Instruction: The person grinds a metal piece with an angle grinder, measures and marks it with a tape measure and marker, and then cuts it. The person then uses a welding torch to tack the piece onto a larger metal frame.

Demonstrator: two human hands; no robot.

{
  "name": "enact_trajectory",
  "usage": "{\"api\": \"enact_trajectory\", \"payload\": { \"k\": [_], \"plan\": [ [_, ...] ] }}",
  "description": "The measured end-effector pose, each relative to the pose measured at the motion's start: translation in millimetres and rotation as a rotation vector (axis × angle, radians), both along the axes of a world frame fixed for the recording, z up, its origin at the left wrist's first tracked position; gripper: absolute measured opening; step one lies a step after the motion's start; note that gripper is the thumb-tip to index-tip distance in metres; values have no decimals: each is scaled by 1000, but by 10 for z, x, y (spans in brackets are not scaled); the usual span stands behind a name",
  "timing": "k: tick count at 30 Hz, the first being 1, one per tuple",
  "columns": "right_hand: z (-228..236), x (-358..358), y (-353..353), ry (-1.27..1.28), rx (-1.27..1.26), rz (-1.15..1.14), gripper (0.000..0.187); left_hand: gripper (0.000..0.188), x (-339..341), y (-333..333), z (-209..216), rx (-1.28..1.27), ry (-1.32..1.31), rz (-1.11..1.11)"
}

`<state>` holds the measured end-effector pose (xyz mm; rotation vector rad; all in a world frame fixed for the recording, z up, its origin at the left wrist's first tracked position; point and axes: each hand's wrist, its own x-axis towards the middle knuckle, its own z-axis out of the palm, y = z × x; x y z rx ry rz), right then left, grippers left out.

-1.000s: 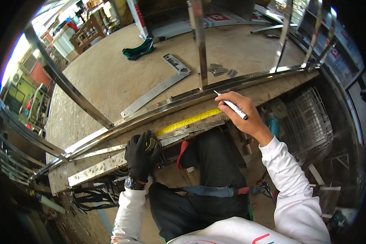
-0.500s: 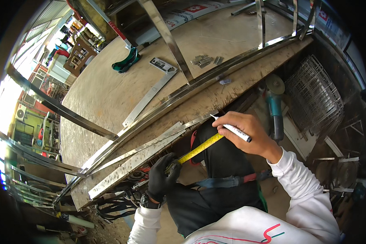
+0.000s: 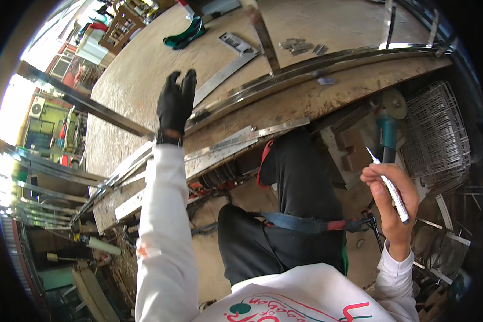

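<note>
Marker (image 3: 390, 188) sits in my right hand (image 3: 389, 201), pinched between thumb and curled fingers, its white body running down across my palm and its pointed tip sticking up past my knuckles. That hand hangs off the edge of the workbench (image 3: 327, 99), out over the clutter below it. Just beyond the marker's tip stands a teal angle grinder (image 3: 386, 131) with its disc uppermost, tucked under the bench edge, and further to the outside of my right hand lies a wire mesh basket (image 3: 437, 134).

My left hand (image 3: 176, 102), in a black glove, is raised over the bench with its fingers loosely spread and nothing in it. Just past its fingertips, on the bench top, lies a flat steel square (image 3: 225, 75). Under my wrist and forearm run long shiny metal strips (image 3: 236, 140) along the near bench edge. A polished metal tube (image 3: 260, 32) crosses the bench well beyond my gloved hand, and a green object (image 3: 183, 35) lies further off on the bench, too small to make out.

Between my two arms I see my dark trousers (image 3: 298, 182).
</note>
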<state>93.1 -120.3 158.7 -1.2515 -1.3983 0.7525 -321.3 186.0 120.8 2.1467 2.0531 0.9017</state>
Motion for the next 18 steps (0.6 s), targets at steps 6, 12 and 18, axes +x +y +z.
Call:
{"api": "enact_trajectory", "payload": {
  "k": [6,12,18],
  "plan": [
    [-104,-8,-225,-29,-52,-29,25,97,-372,739,-421,-135,174,227],
    [-181,74,-363,15,-137,-177,26,80,-181,725,-678,270,415,100],
    [-224,55,-364,27,-172,-231,31,37,874,-384,-334,344,-14,-559]
  ]
}}
